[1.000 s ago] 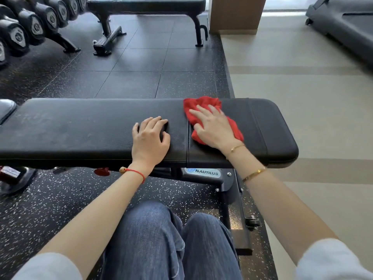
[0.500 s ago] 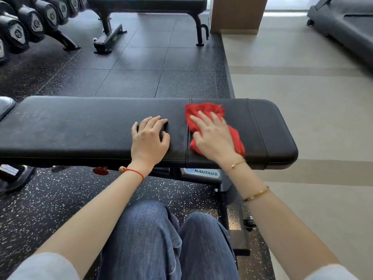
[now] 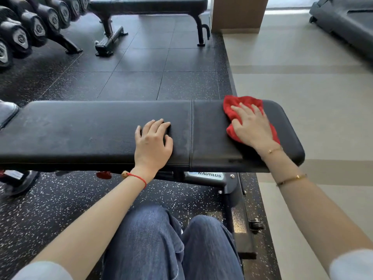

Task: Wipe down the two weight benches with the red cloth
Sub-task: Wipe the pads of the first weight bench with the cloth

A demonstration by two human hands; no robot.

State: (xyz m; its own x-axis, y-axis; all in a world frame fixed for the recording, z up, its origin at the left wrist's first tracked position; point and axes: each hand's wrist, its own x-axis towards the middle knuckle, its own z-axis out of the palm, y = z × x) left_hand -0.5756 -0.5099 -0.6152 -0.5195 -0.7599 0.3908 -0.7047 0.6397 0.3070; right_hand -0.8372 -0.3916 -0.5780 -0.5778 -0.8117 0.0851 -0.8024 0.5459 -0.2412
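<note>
A black padded weight bench [image 3: 80,134] runs across in front of me, left to right. On its right-hand pad lies the bunched red cloth [image 3: 240,104], pressed flat under my right hand [image 3: 252,128], whose fingers are spread over it. My left hand [image 3: 152,142] rests palm down on the longer pad just left of the seam, fingers apart, holding nothing. A second black bench [image 3: 149,4] stands farther back on the dark rubber floor.
A rack of dumbbells [image 3: 26,27] lines the far left. A wooden pillar [image 3: 238,15] and a treadmill [image 3: 343,23] stand at the back right on the light floor. My knees in jeans [image 3: 161,243] are below the bench, beside its metal base [image 3: 238,209].
My right hand has slid the red cloth to the right along the bench, from the seam toward the end of the short pad. My left hand stays in place.
</note>
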